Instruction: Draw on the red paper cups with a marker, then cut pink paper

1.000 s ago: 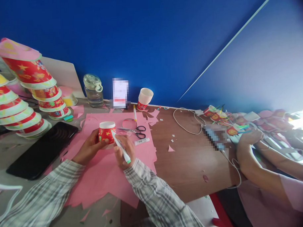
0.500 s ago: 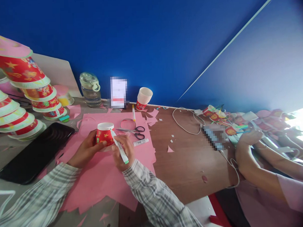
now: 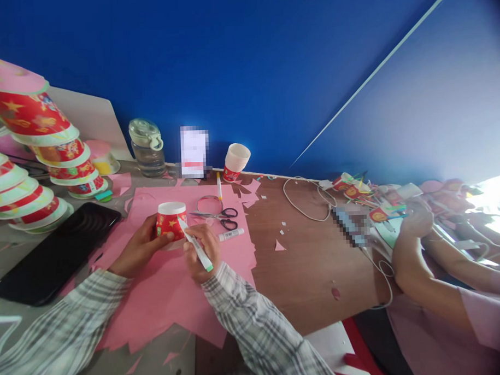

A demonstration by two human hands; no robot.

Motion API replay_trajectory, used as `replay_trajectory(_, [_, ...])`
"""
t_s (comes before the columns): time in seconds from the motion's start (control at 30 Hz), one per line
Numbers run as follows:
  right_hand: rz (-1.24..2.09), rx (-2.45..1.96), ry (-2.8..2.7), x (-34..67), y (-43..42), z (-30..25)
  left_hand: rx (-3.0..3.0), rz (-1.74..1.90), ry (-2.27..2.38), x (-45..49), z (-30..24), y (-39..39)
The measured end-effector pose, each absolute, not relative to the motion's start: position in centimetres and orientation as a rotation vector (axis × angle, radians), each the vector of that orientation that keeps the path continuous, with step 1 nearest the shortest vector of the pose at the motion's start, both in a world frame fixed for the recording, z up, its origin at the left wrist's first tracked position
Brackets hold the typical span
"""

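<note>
Red printed paper cup [image 3: 166, 226], smooth and white-rimmed, sits upright in the left hand [image 3: 141, 248], its thumb across the near side, the other fingers largely hidden behind. The right hand [image 3: 205, 246], fingers curled closed, grips a white marker [image 3: 202, 256]; whether the tip touches the cup cannot be told. Beneath both hands spreads ragged-edged pink paper [image 3: 164, 305]. Just beyond the right hand lie black-handled scissors [image 3: 229, 213]. Left of the left hand is a glossy black phone [image 3: 57, 251]; past it, leaning cup towers [image 3: 64, 146] are partly cut off. Beyond both hands, a pixelated screen [image 3: 193, 150] is unreadable.
</note>
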State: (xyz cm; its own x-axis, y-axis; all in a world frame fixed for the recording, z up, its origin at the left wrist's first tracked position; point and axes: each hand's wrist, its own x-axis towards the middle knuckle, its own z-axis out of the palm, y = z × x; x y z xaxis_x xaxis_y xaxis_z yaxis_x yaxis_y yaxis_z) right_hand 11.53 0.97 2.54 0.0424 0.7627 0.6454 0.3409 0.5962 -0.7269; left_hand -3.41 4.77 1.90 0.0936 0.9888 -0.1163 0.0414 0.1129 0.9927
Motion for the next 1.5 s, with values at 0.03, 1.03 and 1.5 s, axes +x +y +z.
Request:
replay_trajectory(0.03, [0.408,-0.962,-1.543,11.52,0.98,2.49,1.193,1.036,1.212,-3.44,1.84,4.77])
replay_trajectory(1.03, [0.491,-1.054,-1.472,11.78,1.28,2.41,1.058,1.08,1.12,-3.32,1.97,4.7])
replay_trajectory(1.5, [0.477,-0.984,-1.542,11.71,0.99,2.82,1.072,1.085,1.149,-3.41,1.93,4.77])
